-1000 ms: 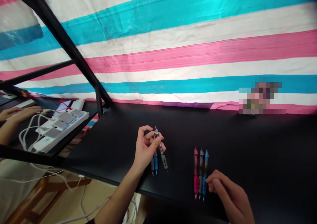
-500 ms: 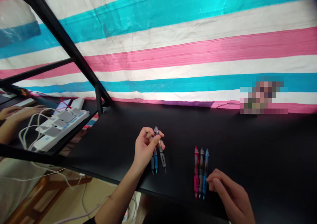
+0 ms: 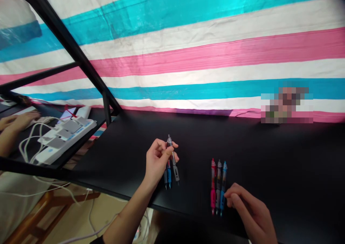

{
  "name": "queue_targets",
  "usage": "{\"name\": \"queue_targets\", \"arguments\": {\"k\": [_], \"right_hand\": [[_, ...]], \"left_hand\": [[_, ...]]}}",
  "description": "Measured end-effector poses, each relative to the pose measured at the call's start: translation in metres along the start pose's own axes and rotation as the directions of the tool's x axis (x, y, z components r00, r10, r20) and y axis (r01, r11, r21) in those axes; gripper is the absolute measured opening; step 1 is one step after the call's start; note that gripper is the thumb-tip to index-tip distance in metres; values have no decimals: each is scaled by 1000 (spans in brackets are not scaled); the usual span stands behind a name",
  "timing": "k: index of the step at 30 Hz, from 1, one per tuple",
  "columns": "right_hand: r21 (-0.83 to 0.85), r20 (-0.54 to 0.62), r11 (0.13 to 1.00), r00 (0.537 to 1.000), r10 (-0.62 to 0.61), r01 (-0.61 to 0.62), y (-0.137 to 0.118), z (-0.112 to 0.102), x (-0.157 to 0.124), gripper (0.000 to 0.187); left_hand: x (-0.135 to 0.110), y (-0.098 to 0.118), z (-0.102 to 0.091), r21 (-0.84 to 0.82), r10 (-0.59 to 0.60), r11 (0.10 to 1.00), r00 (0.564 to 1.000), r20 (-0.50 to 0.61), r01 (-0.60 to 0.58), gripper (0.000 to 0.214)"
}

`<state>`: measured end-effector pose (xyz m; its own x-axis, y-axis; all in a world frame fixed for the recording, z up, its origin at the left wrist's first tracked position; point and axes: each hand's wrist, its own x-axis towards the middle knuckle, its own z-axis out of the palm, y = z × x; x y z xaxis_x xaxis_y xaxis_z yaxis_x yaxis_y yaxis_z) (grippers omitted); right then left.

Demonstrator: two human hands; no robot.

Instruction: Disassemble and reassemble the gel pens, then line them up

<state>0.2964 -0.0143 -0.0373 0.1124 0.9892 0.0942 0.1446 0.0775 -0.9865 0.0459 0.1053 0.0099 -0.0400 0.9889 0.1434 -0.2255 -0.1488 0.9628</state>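
Note:
My left hand (image 3: 157, 161) is closed on a bundle of pens (image 3: 172, 163): a grey pen stands out in front, and a blue one and another grey tip show below the fingers. The pen tips point down at the black table (image 3: 269, 157). To the right, three pens (image 3: 217, 186) lie side by side on the table: pink, grey and blue. My right hand (image 3: 249, 211) rests curled on the table just right of them, with its fingertips near the blue pen. It holds nothing I can see.
A striped pink, cyan and white cloth (image 3: 188, 50) hangs behind the table. A black metal frame (image 3: 81, 60) rises at the left. Beyond it lies a white power strip (image 3: 63, 138) with cables, and another person's hand (image 3: 16, 120) rests at the far left.
My left hand has brought the front grey pen in closer to the other pens it holds. My right hand has stayed beside the three pens.

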Motion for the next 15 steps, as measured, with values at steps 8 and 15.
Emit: {"name": "queue_targets", "arguments": {"k": [8, 15], "right_hand": [[6, 0, 1000, 1000, 5, -5, 0, 0, 0, 33], [-1, -44, 1000, 999, -7, 7, -3, 2, 0, 31]], "left_hand": [[3, 5, 0, 182, -16, 983, 1000, -12, 18, 57], [10, -9, -12, 626, 98, 775, 995, 28, -94, 52]]}}
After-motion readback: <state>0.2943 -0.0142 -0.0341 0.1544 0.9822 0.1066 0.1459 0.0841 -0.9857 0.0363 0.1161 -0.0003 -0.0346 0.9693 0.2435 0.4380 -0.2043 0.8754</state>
